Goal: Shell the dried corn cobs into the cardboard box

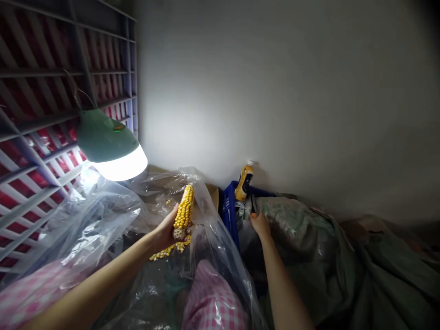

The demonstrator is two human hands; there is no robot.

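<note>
Corn cob (184, 210): knobbly, long axis steep, top leaning right.
Left hand (169, 229): wraps its lower end.
Right hand (261, 225): near plastic crate's (229, 208) left edge; grip we cannot tell.

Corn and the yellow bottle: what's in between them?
In the head view, between the corn and the yellow bottle lie clear plastic, a bit of brown cardboard and the side of the blue crate.
</note>
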